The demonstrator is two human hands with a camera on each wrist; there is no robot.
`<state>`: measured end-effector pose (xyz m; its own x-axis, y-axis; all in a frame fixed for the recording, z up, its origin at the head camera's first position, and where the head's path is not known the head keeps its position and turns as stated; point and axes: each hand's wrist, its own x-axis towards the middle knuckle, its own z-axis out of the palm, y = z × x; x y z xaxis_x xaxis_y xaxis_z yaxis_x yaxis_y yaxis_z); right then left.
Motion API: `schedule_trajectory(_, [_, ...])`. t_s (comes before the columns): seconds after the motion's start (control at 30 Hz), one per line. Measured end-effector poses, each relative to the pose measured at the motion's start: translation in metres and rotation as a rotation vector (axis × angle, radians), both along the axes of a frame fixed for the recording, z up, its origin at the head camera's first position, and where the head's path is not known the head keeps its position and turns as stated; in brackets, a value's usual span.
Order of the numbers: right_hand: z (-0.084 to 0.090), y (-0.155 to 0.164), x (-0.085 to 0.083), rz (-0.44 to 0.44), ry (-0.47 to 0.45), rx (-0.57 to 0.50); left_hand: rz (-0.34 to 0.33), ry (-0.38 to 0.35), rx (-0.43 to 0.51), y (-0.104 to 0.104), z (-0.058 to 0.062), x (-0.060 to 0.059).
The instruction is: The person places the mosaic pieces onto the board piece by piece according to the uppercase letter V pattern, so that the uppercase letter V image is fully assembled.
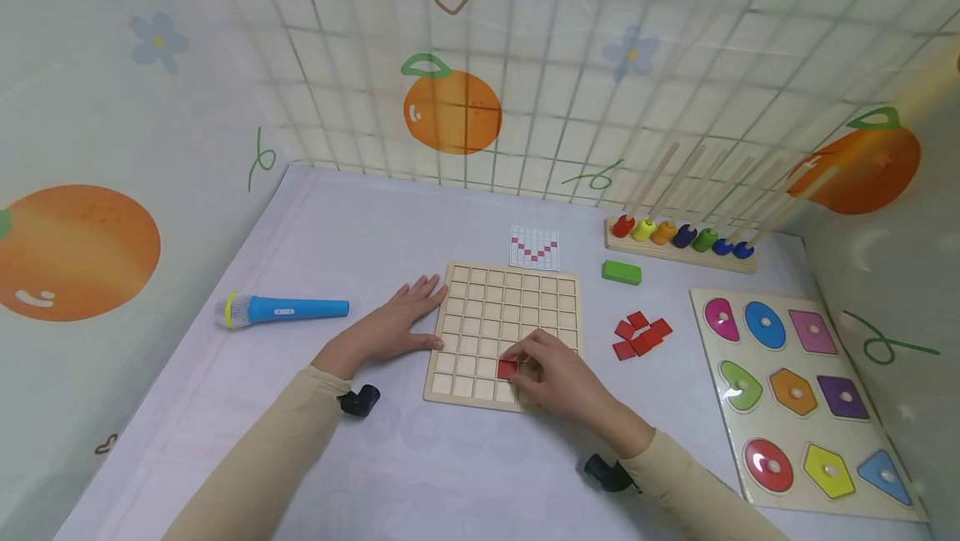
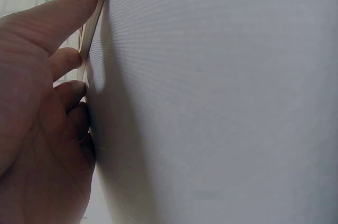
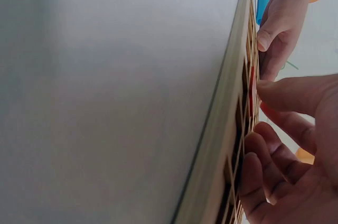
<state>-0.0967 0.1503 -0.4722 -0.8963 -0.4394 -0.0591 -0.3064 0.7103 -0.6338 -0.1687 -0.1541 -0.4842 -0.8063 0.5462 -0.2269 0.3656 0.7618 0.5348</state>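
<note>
A wooden grid board point(image 1: 467, 308) lies flat on the table, with rows of shallow square cells. My left hand point(image 1: 397, 323) rests along the board's left edge, thumb and fingertips touching it, fingers fairly straight. Over the board's lower right part, my right hand point(image 1: 558, 374) pinches a red square tile point(image 1: 507, 369) between thumb and index finger, at one of the lower cells. In the right wrist view the tile point(image 3: 252, 92) stands at a slant in the grid, thumb against it. Several loose red tiles point(image 1: 642, 341) lie right of the board.
A small pattern card point(image 1: 534, 248) lies behind the board, near a green block point(image 1: 622, 273). The peg stand point(image 1: 678, 247) with colored beads is at the back right. A shape puzzle point(image 1: 795, 433) lies on the right, a blue toy microphone point(image 1: 296, 308) on the left.
</note>
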Motion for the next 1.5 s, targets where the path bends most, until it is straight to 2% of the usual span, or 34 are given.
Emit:
schedule_trajectory(0.3, [0.004, 0.004, 0.001, -0.054, -0.04, -0.006, 0.007, -0.004, -0.002, 0.001, 0.001, 0.001])
schedule_trajectory(1.0, [0.006, 0.029, 0.0, -0.132, -0.059, 0.01, 0.005, 0.0, 0.003, 0.002, 0.003, 0.002])
schedule_trajectory(1.5, [0.005, 0.068, -0.009, -0.191, 0.006, 0.022, 0.012, -0.008, -0.004, 0.002, 0.003, 0.002])
